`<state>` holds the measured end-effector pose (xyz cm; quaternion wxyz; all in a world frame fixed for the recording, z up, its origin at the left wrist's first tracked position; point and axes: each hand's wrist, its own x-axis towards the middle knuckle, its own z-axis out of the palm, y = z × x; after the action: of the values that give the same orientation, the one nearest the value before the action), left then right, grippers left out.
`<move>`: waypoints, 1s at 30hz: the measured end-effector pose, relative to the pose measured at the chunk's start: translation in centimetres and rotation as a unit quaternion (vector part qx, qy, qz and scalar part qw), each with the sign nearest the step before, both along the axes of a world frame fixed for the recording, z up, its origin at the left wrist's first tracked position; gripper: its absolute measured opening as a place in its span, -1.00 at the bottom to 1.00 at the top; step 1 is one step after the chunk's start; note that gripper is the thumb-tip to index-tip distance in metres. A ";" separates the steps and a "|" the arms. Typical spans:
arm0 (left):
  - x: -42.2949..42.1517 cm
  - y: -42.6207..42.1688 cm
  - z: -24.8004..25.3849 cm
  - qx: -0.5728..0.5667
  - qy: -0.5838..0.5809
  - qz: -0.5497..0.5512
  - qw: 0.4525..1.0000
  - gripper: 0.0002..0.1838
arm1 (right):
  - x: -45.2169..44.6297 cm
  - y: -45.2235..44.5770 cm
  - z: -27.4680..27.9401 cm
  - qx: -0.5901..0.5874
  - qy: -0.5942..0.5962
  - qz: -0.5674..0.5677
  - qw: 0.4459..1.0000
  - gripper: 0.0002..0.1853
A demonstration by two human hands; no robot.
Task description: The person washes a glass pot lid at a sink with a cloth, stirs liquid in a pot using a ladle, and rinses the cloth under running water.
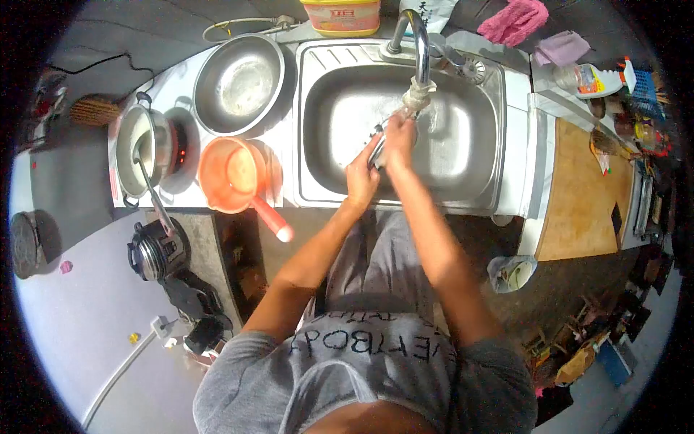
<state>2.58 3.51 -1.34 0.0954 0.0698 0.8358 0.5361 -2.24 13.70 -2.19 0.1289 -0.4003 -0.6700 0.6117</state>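
Both my hands are over the steel sink (463, 163), below the curved chrome faucet (421, 54) with a wrapped spout. My left hand (363, 176) is closed round a dark and silvery object (377, 150), too small and partly covered to name. My right hand (398, 141) is at the same object, just under the spout, its fingers bent together against it. Light reflects from the sink's wet-looking bottom around them.
Left of the sink are a metal basin (240, 84), an orange dipper (231, 175) and a pot (137, 148) with a ladle. At the right lie a spray bottle (598, 81) and a wooden board (584, 199). A yellow tub (342, 18) stands behind.
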 end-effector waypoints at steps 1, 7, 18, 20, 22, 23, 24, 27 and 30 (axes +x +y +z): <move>0.1 -0.1 -0.9 -0.006 0.028 -0.001 1.000 -0.21 | 0.9 -1.6 0.9 0.025 0.026 -0.006 0.999 -0.60; -0.8 -0.7 0.9 -0.045 -0.036 -0.021 0.998 -0.22 | -2.7 2.7 1.3 -0.255 0.023 -0.146 0.956 -0.81; -4.8 1.7 2.7 -0.067 -0.008 -0.076 0.995 -0.43 | -1.6 1.5 1.0 -0.116 0.038 -0.008 0.993 -0.70; -5.5 1.8 2.5 -0.100 -0.043 -0.082 0.991 -0.41 | -0.7 0.7 0.7 -0.110 0.065 0.011 0.992 -0.69; -6.1 1.9 2.6 -0.088 -0.016 -0.082 0.993 -0.52 | 0.3 -0.3 0.5 0.088 0.116 0.113 0.983 -0.66; -6.1 2.2 2.6 -0.080 -0.006 -0.083 0.993 -0.56 | 1.6 -1.0 1.9 0.032 0.056 0.146 0.987 -0.65; -5.9 2.2 2.4 -0.049 0.029 -0.078 0.995 -0.57 | 2.0 -0.9 2.0 0.033 0.057 0.144 0.987 -0.65; -5.4 2.3 2.0 -0.018 0.038 -0.064 0.997 -0.56 | 1.5 -0.4 1.5 0.045 0.073 0.124 0.989 -0.66; -4.8 2.0 1.2 -0.068 0.045 -0.057 0.995 -0.43 | -1.2 2.7 -0.8 -0.005 0.025 0.057 0.998 -0.66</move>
<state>-2.21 5.54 -0.18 0.0925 0.1353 0.8686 0.4677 -3.44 16.39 -2.97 0.1085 -0.3470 -0.6855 0.6307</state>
